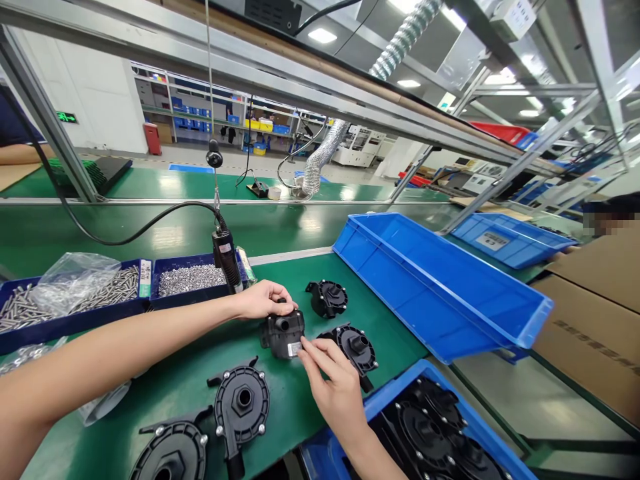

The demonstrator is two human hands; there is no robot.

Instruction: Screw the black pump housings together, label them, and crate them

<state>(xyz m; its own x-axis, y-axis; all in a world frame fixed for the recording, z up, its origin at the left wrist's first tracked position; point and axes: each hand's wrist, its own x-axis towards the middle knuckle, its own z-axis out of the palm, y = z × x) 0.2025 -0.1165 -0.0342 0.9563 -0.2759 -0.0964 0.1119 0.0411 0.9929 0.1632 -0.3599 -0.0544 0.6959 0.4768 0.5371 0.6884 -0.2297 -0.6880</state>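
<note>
A black plastic pump with a small white label on its side is between my two hands. My left hand is closed on its top, thumb and fingers pinching it. The fingertips of my right hand press at the label on the pump's near right side. Around it on the green bench top lie more black pumps: one behind, another just right of it, and two round-faced ones, a middle one and a nearer one, toward me.
A black electric screwdriver hangs on a cable beside a blue bin of small metal parts and a bin of screws. A large blue crate stands tilted at right. Another blue crate holds several pumps. A cardboard box and a person are farther right.
</note>
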